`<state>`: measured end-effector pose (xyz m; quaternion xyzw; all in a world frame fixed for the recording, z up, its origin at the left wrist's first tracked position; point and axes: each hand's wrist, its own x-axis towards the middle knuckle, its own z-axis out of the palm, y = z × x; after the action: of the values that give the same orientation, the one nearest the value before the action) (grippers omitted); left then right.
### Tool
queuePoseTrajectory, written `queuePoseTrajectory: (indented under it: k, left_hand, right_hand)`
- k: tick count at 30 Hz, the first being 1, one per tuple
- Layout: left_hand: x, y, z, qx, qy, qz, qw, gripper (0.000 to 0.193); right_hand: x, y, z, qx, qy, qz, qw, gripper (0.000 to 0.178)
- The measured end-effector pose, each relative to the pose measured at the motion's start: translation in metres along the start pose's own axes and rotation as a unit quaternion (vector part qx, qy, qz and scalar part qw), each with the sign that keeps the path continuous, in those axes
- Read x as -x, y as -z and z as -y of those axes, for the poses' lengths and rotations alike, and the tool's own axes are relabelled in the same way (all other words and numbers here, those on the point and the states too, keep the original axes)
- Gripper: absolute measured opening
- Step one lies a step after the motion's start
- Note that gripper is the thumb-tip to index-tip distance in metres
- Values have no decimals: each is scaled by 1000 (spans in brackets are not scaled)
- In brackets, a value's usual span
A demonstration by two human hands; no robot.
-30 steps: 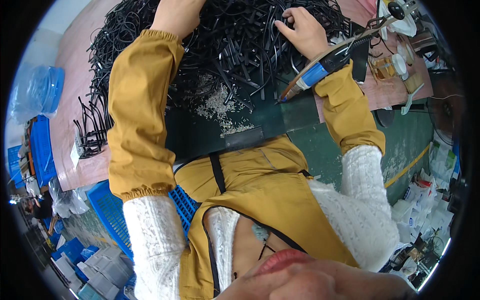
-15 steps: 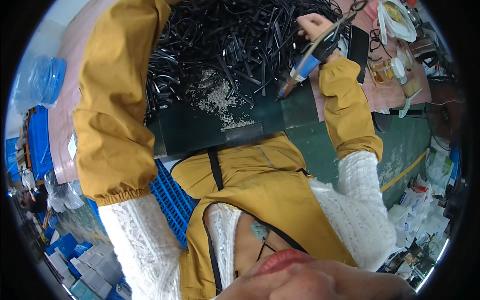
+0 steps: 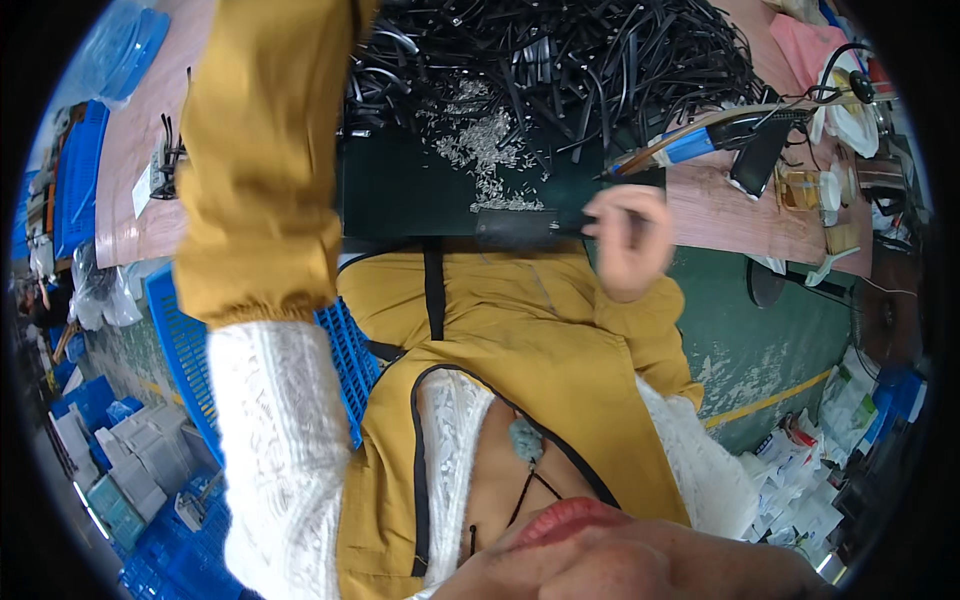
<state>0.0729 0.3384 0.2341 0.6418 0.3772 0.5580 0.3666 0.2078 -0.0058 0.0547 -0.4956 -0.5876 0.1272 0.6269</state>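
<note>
My right hand (image 3: 632, 240) is over the front edge of the bench, just right of a small dark plate (image 3: 515, 228). Its fingers are curled and slightly blurred; a thin dark end seems to stick out beside the fingertips, but I cannot make out what it is. Beyond the top edge of the picture my left hand is hidden, with only its mustard sleeve (image 3: 265, 150) showing. A big heap of black strips (image 3: 560, 60) covers the back of the dark work surface (image 3: 390, 195). In front of it lie many small shiny bits (image 3: 485, 145).
A pointed tool with a blue grip (image 3: 690, 146) slants above the right side, its tip near my right hand. Behind it lies a black flat device (image 3: 760, 160). A jar (image 3: 800, 190) stands farther right. At lower left is a blue crate (image 3: 185, 350).
My right hand has come down from the heap beside the tool to the bench's front edge. My left arm has shifted slightly right, its hand leaving the picture. The whole view has shifted.
</note>
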Motion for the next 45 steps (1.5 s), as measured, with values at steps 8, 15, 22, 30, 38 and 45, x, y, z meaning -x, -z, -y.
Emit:
queuePoseTrajectory:
  k: [8,15,22,30,38,45]
  left_hand:
    - [396,28,88,181,72,27,981,49]
    - [433,49,105,163,13,81,983,66]
    - [444,42,115,49,-25,53,997,65]
    - [420,43,87,201,-7,46,978,70]
    - [362,93,67,357,313,-62,878,42]
    - [354,95,76,338,361,-38,868,32]
  right_hand:
    - [31,-30,-20,-184,-319,35,929,10]
    - [33,-62,-25,-176,-329,49,926,13]
    - [32,-66,-23,-99,-298,49,948,9]
    - [28,-54,-19,-54,-279,165,945,18]
    - [-121,-114,-26,135,146,265,944,23]
    - [-211,-200,-64,481,112,324,807,10]
